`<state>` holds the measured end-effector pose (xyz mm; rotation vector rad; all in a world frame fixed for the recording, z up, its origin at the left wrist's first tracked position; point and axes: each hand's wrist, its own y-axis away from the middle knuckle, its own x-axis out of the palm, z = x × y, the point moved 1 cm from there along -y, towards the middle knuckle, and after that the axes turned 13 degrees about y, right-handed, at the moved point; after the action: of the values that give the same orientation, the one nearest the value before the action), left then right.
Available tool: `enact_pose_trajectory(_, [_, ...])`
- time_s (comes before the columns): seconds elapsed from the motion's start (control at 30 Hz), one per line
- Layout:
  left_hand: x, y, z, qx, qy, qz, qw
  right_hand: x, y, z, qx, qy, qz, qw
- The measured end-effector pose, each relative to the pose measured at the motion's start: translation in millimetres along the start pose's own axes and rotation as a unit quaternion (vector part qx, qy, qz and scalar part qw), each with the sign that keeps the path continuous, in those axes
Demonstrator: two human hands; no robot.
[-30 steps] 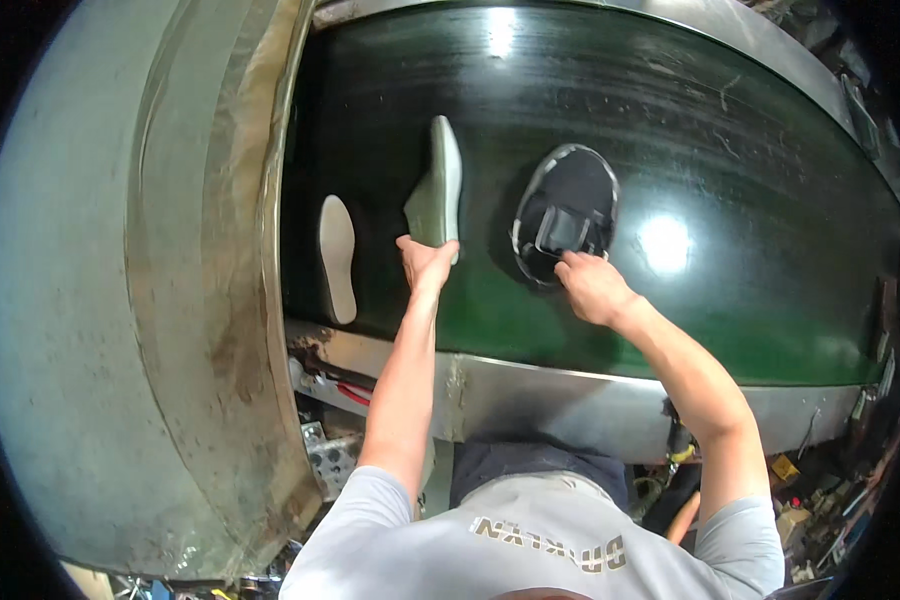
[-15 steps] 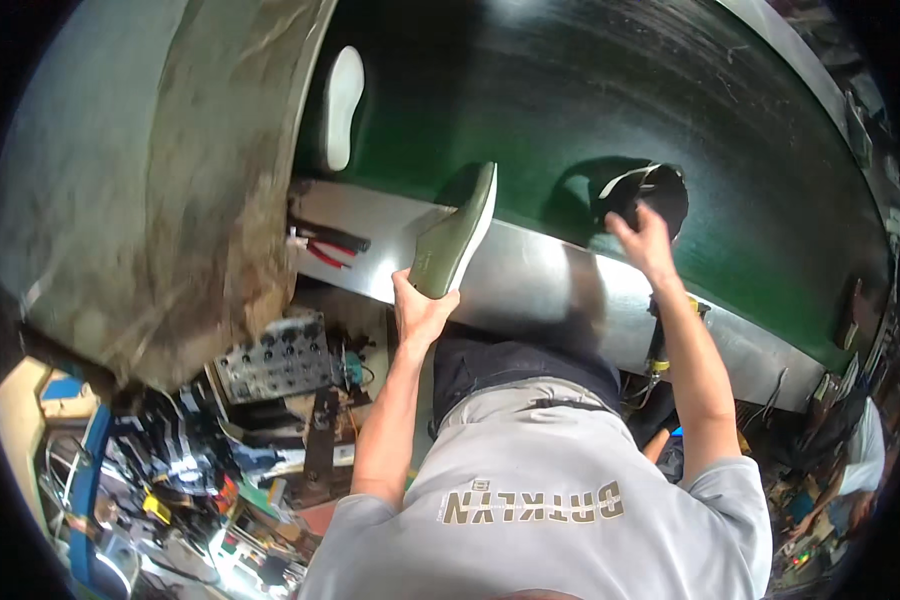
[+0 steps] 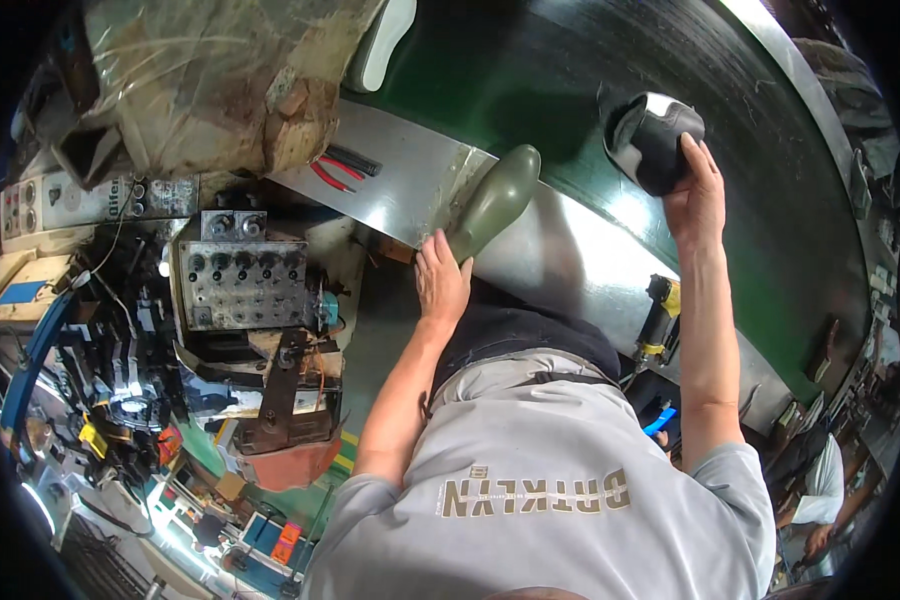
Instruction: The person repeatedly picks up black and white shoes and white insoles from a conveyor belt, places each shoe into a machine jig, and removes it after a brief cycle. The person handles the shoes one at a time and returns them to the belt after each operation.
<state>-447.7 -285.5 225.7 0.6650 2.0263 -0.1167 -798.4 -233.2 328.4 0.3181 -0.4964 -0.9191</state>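
Note:
My left hand (image 3: 442,282) is wrapped round the heel end of an olive-green shoe last (image 3: 502,195), whose rounded toe points away from me to the right. The last is over the metal ledge, and its underside is hidden. Farther right, my right hand (image 3: 697,203) grips a black shoe upper (image 3: 660,160) with a white patch by its rim. It is held over the green belt, its dark opening toward the left. My thumb is behind it and out of sight.
A dark green conveyor belt (image 3: 550,50) runs behind the metal ledge (image 3: 580,265). A white sole-shaped piece (image 3: 385,45) lies on it at far left. Red-handled pliers (image 3: 332,176) rest on the ledge. A yellow-black tool (image 3: 660,315) hangs at the near edge; a knobbed control box (image 3: 245,285) stands left.
My right hand has closed on the black upper and lifted it, turning it. My left hand has rolled the last, so its green top shows instead of its white underside. The view has shifted.

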Motion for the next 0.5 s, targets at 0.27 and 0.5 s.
enact_pose_trajectory(0.27, [-30.9,-51.7,-96.5,-0.061,0.801,0.211,0.556,59.0,59.5,-79.9,0.143,-0.332,0.293,0.885])
enact_pose_trajectory(0.5, [-50.7,-33.9,-80.1,-0.096,0.895,0.111,0.421,34.6,69.4,-128.3,0.319,-0.262,0.337,0.846])
